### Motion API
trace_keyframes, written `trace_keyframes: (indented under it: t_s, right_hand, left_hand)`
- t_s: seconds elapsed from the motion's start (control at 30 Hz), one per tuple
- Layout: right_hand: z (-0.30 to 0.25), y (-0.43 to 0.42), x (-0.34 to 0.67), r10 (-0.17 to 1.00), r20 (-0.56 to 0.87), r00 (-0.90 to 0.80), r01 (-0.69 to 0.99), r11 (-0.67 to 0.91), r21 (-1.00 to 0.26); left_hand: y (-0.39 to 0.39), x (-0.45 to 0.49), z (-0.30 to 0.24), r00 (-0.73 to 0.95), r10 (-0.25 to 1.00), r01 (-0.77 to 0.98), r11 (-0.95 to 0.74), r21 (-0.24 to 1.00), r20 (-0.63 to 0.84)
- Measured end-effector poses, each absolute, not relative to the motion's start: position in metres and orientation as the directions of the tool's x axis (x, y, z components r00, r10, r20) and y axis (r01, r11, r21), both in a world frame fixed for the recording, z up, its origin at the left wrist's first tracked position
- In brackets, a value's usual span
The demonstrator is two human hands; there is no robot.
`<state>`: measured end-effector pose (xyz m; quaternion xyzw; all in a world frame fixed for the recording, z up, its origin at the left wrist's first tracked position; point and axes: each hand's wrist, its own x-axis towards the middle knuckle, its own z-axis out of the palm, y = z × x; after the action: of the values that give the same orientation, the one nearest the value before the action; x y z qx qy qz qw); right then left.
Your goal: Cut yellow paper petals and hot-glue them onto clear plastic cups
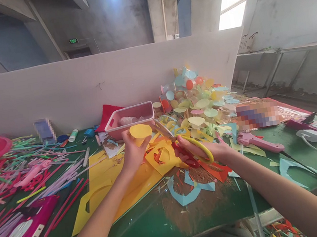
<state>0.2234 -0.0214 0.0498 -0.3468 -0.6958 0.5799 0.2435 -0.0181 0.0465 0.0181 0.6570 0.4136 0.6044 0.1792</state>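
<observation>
I'm pinching a round yellow paper disc (140,131) in my left hand (135,152); my right hand (200,148) is gripping yellow-and-red-handled scissors (186,154), blades angled toward the disc to reach it.

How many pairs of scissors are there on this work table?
1. The yellow-handled scissors are in the right hand, above the table. Others may be hidden under the paper scraps.
</observation>
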Motion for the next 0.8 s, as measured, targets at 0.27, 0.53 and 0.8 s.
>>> trace_keyframes:
  t_s: [0.27,0.53,0.8]
  right_hand:
    - [0.041,-0.014,0.226,0.688,-0.015,-0.725,0.161,0.148,-0.976]
    - [0.046,-0.019,0.223,0.674,-0.027,-0.738,0.22,0.201,-0.955]
    - [0.052,-0.024,0.218,0.717,-0.028,-0.696,0.224,0.18,-0.958]
  left_hand:
    - [0.041,-0.015,0.015,0.011,0.815,0.302,-0.555,0.775,0.579]
    - [0.037,-0.014,0.019,-0.101,0.797,0.386,-0.521,0.761,0.596]
    - [0.036,-0.013,0.015,-0.061,0.768,0.453,-0.548,0.703,0.637]
